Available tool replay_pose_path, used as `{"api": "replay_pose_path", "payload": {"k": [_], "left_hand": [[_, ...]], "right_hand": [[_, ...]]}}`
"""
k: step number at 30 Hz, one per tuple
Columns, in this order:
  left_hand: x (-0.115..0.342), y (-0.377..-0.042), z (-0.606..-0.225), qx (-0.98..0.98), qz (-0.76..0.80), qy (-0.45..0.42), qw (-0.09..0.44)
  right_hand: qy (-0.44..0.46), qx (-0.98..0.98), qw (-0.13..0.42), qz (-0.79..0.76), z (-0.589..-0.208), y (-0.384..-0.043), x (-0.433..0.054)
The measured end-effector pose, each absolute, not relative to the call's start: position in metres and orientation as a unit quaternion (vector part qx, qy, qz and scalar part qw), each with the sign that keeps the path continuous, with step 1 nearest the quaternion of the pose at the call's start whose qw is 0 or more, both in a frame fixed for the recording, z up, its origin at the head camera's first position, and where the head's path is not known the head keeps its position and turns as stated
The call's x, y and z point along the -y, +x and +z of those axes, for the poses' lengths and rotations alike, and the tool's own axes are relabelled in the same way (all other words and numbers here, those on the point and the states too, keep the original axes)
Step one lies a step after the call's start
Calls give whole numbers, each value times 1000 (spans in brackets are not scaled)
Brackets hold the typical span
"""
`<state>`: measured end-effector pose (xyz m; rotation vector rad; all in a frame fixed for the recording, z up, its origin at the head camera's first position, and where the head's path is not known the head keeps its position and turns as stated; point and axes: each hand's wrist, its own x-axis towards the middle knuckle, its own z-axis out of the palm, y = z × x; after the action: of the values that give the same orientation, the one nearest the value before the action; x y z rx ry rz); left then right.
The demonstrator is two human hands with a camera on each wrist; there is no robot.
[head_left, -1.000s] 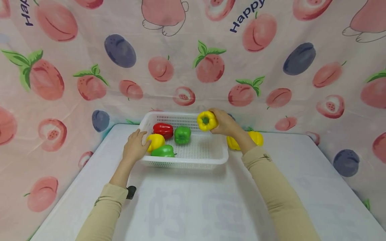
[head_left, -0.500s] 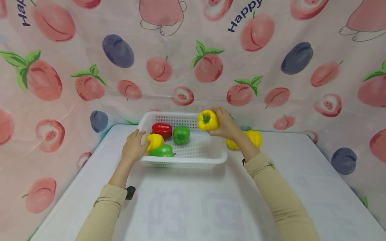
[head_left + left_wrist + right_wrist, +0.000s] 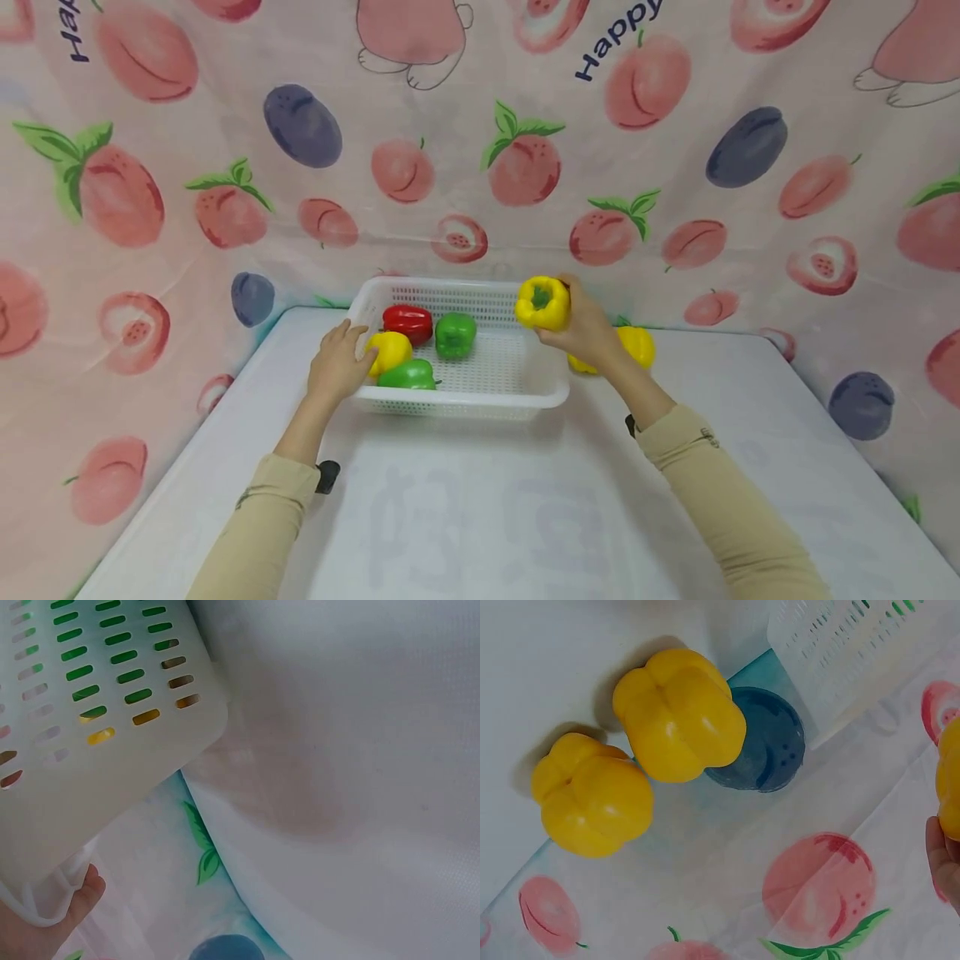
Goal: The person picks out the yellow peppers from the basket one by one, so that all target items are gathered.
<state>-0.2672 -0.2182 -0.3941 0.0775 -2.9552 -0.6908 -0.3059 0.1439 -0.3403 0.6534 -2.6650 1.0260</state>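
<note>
My right hand (image 3: pixel 585 321) grips a yellow bell pepper (image 3: pixel 543 303), its green stem facing me, above the right end of a white plastic basket (image 3: pixel 457 399). In the right wrist view, part of that pepper and the fingers (image 3: pixel 946 859) show at the right edge. At the basket's left rim is my left hand (image 3: pixel 337 367), thumb over the inside and fingers outside, holding the rim. Inside lie a red bell pepper (image 3: pixel 408 325), a yellow bell pepper (image 3: pixel 389 354) and two green bell peppers, one upright (image 3: pixel 455 336) and one on its side (image 3: pixel 408 375).
To the right of the basket, two more yellow bell peppers (image 3: pixel 679 715) sit close together on the white table (image 3: pixel 465 500), partly behind my right wrist in the head view. A fruit-print cloth (image 3: pixel 480 150) hangs right behind the basket.
My right hand has moved to the right with the yellow bell pepper, from over the basket's inside to its right end. My left hand stays on the rim.
</note>
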Motion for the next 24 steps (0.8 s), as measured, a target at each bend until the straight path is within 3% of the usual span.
{"api": "replay_pose_path", "payload": {"k": [24], "left_hand": [[216, -267, -391, 973, -222, 30, 50]], "right_hand": [[210, 898, 221, 316, -353, -251, -169]]}}
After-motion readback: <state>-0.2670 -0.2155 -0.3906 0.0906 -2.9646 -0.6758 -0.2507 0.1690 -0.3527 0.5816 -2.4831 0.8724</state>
